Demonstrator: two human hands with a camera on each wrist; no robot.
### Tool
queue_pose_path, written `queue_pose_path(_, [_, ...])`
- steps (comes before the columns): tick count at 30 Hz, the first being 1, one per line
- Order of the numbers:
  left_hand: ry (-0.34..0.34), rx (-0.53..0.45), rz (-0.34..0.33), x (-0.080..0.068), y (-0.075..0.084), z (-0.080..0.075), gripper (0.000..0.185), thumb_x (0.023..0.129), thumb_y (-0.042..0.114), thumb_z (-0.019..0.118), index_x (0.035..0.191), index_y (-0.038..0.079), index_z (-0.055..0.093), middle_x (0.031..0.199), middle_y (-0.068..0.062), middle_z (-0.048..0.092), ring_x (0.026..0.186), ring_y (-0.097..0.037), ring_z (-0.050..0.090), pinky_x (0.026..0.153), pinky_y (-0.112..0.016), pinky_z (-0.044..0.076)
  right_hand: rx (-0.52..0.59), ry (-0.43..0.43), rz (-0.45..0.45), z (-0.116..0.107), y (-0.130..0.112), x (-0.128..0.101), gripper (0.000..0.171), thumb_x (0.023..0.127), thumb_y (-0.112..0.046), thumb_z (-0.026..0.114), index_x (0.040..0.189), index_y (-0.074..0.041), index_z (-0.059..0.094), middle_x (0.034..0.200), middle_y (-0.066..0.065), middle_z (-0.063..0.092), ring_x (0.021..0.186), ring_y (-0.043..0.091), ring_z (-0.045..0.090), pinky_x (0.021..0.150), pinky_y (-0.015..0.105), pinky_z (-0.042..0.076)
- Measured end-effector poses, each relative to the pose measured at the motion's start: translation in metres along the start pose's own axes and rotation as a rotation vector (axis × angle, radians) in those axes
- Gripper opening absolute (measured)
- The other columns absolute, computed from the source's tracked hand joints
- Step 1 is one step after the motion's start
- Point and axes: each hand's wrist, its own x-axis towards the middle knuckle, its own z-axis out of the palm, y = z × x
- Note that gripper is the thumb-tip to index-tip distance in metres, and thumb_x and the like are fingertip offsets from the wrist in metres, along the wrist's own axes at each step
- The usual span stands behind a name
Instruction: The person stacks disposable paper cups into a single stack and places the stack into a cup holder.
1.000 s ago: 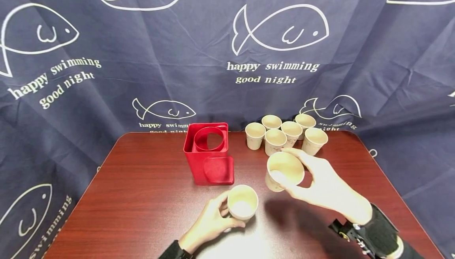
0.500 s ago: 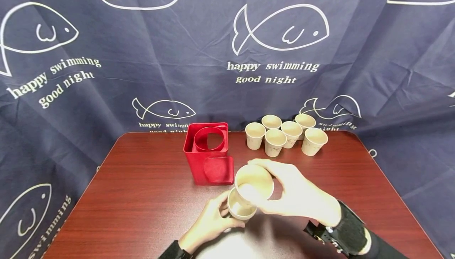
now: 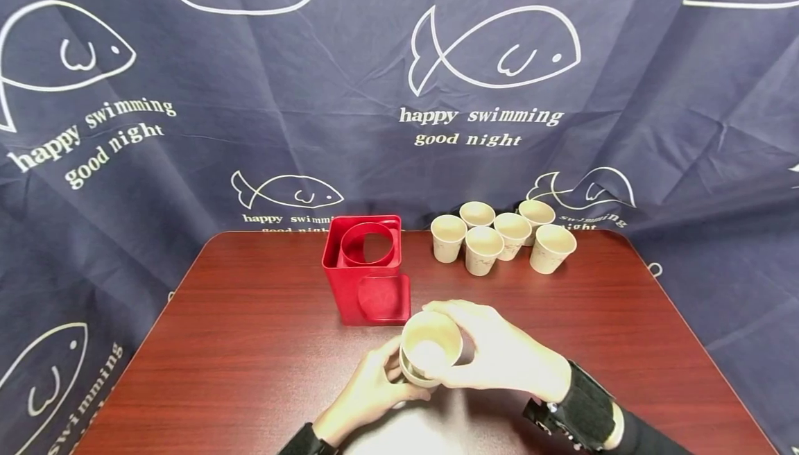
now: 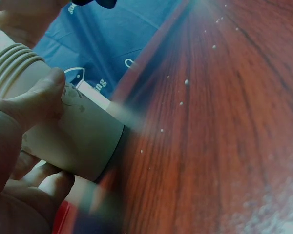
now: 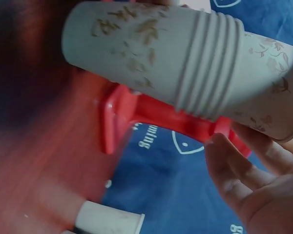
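from my seat i see the left hand (image 3: pixel 365 392) wrapped around a stack of paper cups (image 3: pixel 419 370) near the front edge of the table (image 3: pixel 250 344), fingers and thumb curled round the stack's side so it stays put while something is pressed in from above. the right hand (image 3: pixel 499 354) grips the top cup (image 3: pixel 432 340) by its rim and wall, mouth up, and that cup sits partly inside the stack, its rim a little above the ones below. the wrist views show several ribbed rims nested close together, which is why i call it a stack. just behind the hands stands the red cup holder (image 3: pixel 368 278), its round opening facing up. six loose cups (image 3: pixel 499 236) stand upright in a cluster at the far right of the table, well apart from the hands, against the fish-print cloth (image 3: pixel 399 94).
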Motion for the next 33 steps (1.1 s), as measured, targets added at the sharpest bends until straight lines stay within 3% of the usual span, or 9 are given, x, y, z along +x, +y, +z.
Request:
queue_pose_path(5, [-0.002, -0.005, 0.007, 0.000, -0.001, 0.000, 0.078, 0.076, 0.010, 0.091, 0.144, 0.015, 0.054, 0.138, -0.009, 0.065, 0.122, -0.016, 0.066, 0.100, -0.023, 0.056, -0.036, -0.003, 0.037, 0.009, 0.006, -0.003, 0.059, 0.084, -0.053, 0.082, 0.136, -0.038, 0.058, 0.125, -0.021, 0.064, 0.114, 0.002, 0.060, 0.103, 0.030, 0.052])
queue_pose_path(18, [-0.016, -0.031, 0.018, -0.001, -0.002, -0.001, 0.079, 0.077, 0.010, 0.090, 0.146, 0.014, 0.052, 0.140, -0.011, 0.063, 0.125, -0.023, 0.064, 0.102, -0.023, 0.055, -0.024, 0.014, -0.007, 0.025, 0.017, -0.006, 0.057, 0.085, -0.049, 0.082, 0.135, -0.032, 0.060, 0.123, -0.016, 0.065, 0.111, 0.004, 0.063, 0.097, 0.027, 0.056])
queue_pose_path(25, [-0.013, -0.026, 0.007, -0.001, -0.001, -0.001, 0.078, 0.077, 0.011, 0.091, 0.145, 0.013, 0.053, 0.140, -0.010, 0.063, 0.126, -0.026, 0.063, 0.103, -0.024, 0.054, -0.029, -0.009, 0.012, 0.027, 0.017, -0.006, 0.053, 0.087, -0.051, 0.079, 0.134, -0.034, 0.060, 0.123, -0.017, 0.065, 0.111, 0.005, 0.063, 0.100, 0.027, 0.055])
queue_pose_path(33, [-0.023, -0.024, 0.042, -0.001, -0.002, -0.002, 0.078, 0.078, 0.011, 0.090, 0.146, 0.013, 0.052, 0.141, -0.011, 0.062, 0.127, -0.031, 0.063, 0.104, -0.028, 0.054, -0.034, -0.003, 0.021, 0.027, 0.017, -0.007, 0.057, 0.085, -0.051, 0.081, 0.135, -0.032, 0.060, 0.123, -0.016, 0.066, 0.112, 0.004, 0.063, 0.100, 0.027, 0.055])
